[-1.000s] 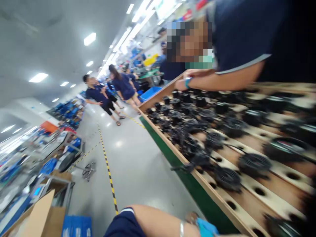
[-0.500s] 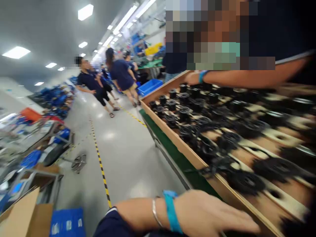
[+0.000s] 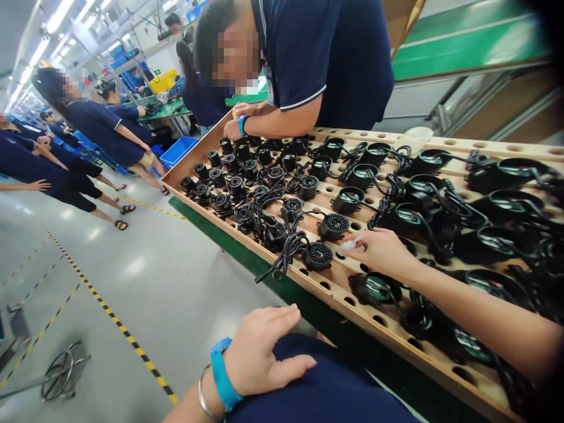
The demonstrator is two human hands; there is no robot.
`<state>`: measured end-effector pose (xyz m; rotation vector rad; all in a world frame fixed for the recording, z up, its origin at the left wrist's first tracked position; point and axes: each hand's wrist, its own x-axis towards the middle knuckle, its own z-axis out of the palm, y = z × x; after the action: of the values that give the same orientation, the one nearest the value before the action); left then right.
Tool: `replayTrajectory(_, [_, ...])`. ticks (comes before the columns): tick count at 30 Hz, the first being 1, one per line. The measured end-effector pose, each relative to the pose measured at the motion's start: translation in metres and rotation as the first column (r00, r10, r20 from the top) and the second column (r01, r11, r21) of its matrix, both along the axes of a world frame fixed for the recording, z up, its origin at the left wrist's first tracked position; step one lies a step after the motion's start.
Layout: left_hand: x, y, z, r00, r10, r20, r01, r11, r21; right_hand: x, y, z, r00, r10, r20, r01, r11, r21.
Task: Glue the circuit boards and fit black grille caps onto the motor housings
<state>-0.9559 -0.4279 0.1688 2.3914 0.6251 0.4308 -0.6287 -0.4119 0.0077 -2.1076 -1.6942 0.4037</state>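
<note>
My left hand lies flat and open on my dark blue trouser leg, with a blue wristband and a thin bangle at the wrist. My right hand reaches from the right over a wooden perforated tray. Its fingertips pinch a small white piece beside a round black vented unit. Another black unit with a bundled cord lies just left of that hand. Several more black units with cords fill the tray.
A person in a dark blue polo leans on the tray's far edge with a forearm. Other people stand along the grey aisle with its yellow-black floor tape. A blue bin and a stool base stand on the floor.
The view swung down and right onto the tray. My left hand dropped from the tray's edge onto my leg. My right hand came into view over the tray.
</note>
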Motion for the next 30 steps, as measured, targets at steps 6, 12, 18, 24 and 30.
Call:
replayTrajectory(6, [-0.001, -0.002, -0.001, 0.999, -0.005, -0.037, 0.006, 1.000, 0.025, -0.001, 0.004, -0.004, 0.997, 0.077, 0.022, -0.075, 0.994, -0.077])
replayTrajectory(12, [0.004, -0.004, -0.002, 0.998, -0.015, -0.067, 0.024, 0.990, 0.138, -0.013, 0.000, 0.020, 0.991, 0.118, 0.059, -0.118, 0.993, -0.008])
replayTrajectory(18, [0.018, 0.000, -0.001, 0.997, -0.058, -0.060, 0.069, 0.975, 0.209, 0.035, -0.045, 0.061, 0.998, -0.020, 0.065, 0.013, 0.995, 0.104])
replayTrajectory(24, [0.041, -0.008, -0.003, 0.995, -0.086, -0.045, 0.093, 0.981, 0.170, 0.127, -0.069, 0.055, 0.931, -0.348, 0.114, 0.359, 0.927, -0.109])
replayTrajectory(30, [0.057, -0.019, -0.001, 0.991, -0.114, -0.067, 0.123, 0.980, 0.159, 0.133, -0.040, 0.034, 0.890, -0.450, 0.072, 0.450, 0.845, -0.290])
